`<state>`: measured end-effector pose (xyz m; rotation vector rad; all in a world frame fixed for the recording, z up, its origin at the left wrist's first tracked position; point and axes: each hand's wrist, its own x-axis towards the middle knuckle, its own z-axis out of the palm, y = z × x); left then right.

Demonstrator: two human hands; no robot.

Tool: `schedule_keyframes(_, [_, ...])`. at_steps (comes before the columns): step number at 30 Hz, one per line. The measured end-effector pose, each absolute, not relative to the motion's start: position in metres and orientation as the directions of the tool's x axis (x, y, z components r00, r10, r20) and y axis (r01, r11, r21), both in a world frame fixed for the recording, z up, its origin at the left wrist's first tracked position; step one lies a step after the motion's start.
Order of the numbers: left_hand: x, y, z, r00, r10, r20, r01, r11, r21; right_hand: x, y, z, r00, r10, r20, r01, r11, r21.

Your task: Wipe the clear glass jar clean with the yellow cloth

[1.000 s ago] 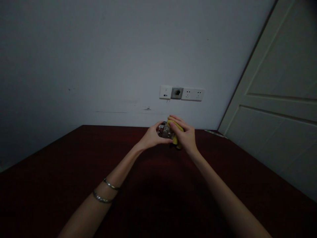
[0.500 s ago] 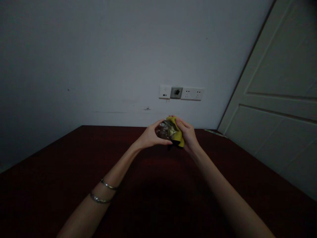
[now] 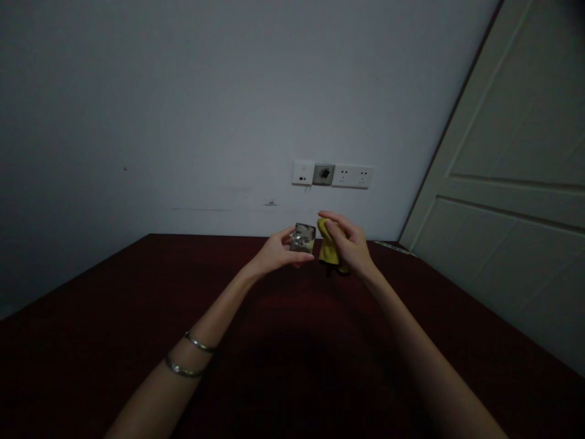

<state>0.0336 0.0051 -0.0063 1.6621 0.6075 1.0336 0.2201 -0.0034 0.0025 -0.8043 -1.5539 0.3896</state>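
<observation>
My left hand [image 3: 275,251] grips a small clear glass-like block [image 3: 303,238], possibly a glass or ashtray, between the thumb below and the fingers above and behind. Its exact kind is hard to make out in the dim light. A yellow cloth [image 3: 328,249] with a dark edge is bunched in my right hand [image 3: 351,241], closed around it. The cloth hangs just right of the clear object, with a narrow gap between them. Both hands are raised over the far part of the dark red table [image 3: 205,292].
Behind the table rises a pale wall [image 3: 219,110] with a row of sockets [image 3: 353,176]. A panelled door [image 3: 512,177] stands at the right. A thin flat strip [image 3: 395,248] lies at the table's far right edge. Two bangles [image 3: 183,368] circle my left forearm.
The cloth has come away from the clear object, as my right hand moved slightly right. The clear object has turned in my left hand and now shows a squarish side.
</observation>
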Motion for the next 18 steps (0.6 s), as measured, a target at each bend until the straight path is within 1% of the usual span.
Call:
schedule_keyframes(2, [0.032,0.007,-0.008,0.5,0.813,0.299,-0.092,-0.294,0.951,0.221,-0.004,0.002,-0.1,0.611,0.785,0.357,0.759,-0.545])
schedule_keyframes(4, [0.03,0.01,-0.01,0.523,0.814,0.253,-0.086,-0.245,0.966,0.22,-0.003,0.0,-0.209,0.602,0.771,0.377,0.777,-0.504])
schedule_keyframes(7, [0.027,0.013,-0.012,0.562,0.801,0.206,-0.084,-0.192,0.978,0.216,-0.006,-0.004,-0.288,0.649,0.705,0.371,0.754,-0.542])
schedule_keyframes(10, [0.025,0.016,-0.014,0.562,0.808,0.178,-0.077,-0.163,0.984,0.213,-0.012,-0.006,-0.36,0.699,0.618,0.378,0.715,-0.588])
schedule_keyframes(12, [0.025,0.017,-0.014,0.556,0.816,0.16,-0.073,-0.144,0.987,0.21,-0.016,-0.007,-0.393,0.71,0.584,0.39,0.704,-0.594])
schedule_keyframes(16, [0.025,0.017,-0.014,0.534,0.832,0.15,-0.1,-0.114,0.988,0.203,-0.02,-0.01,-0.351,0.719,0.6,0.443,0.692,-0.57])
schedule_keyframes(18, [0.025,0.016,-0.013,0.537,0.83,0.151,-0.083,-0.126,0.988,0.2,-0.019,-0.011,-0.323,0.716,0.619,0.469,0.689,-0.553])
